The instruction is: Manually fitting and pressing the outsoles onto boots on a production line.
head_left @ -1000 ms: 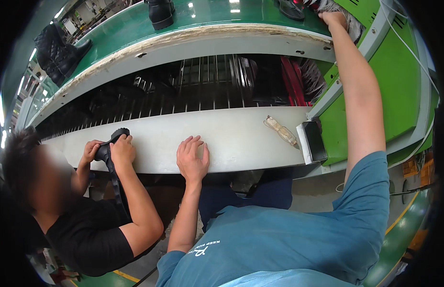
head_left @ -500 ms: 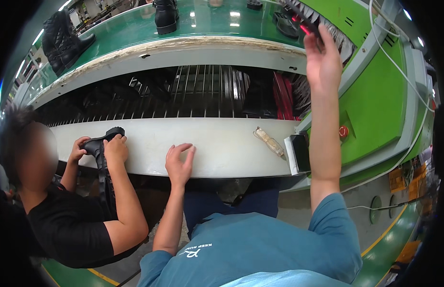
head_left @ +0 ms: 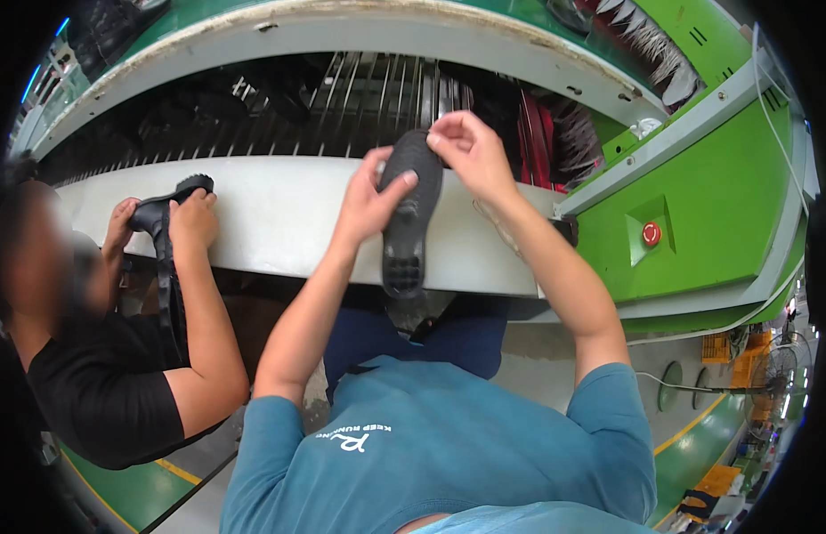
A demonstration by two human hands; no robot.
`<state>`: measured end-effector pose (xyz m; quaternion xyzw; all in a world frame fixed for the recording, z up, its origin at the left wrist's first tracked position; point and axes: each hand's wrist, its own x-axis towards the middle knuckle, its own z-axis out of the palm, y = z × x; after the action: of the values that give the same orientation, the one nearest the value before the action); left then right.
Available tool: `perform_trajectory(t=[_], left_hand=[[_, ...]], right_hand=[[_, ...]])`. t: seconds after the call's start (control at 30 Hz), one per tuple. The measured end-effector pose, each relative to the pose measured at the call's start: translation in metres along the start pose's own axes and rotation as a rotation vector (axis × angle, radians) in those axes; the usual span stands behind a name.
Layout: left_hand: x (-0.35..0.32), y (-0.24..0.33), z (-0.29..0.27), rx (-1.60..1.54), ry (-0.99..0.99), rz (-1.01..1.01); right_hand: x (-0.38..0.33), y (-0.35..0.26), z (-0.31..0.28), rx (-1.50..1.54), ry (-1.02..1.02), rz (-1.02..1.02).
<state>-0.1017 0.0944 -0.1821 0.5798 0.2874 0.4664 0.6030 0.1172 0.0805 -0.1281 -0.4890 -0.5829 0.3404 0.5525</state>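
Note:
In front of me, a black shoe sole [head_left: 415,200] is held above the white bench top [head_left: 284,214], its treaded side facing up and its blocky heel toward me. My left hand [head_left: 370,206] is closed around its left side, the thumb lying across the tread. At the far, toe end, my right hand [head_left: 473,158] pinches the rim with thumb and forefinger. Behind my right forearm a pale wrapped object [head_left: 495,221] on the bench is mostly hidden.
To the left a co-worker [head_left: 101,374] holds a black boot [head_left: 157,218] over the bench. A green machine [head_left: 689,240] with a red button [head_left: 651,234] and a bristle curtain [head_left: 649,44] stands at the right. Beyond the bench run metal rods [head_left: 364,98] below a green conveyor [head_left: 217,18].
My right hand has come down from the far right by the bristle curtain, bringing the sole to the middle. The left hand has risen and taken hold of it. The view has shifted.

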Motion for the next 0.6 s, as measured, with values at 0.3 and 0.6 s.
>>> perform_trajectory(t=[0.3, 0.6], left_hand=[[0.033, -0.063, -0.047, 0.511, 0.206, 0.031], [0.029, -0.054, -0.047, 0.545, 0.21, -0.05]], right_hand=[[0.042, 0.133, -0.175, -1.604, 0.122, 0.71], [0.039, 0.177, -0.243, -1.63, 0.02, 1.026]])
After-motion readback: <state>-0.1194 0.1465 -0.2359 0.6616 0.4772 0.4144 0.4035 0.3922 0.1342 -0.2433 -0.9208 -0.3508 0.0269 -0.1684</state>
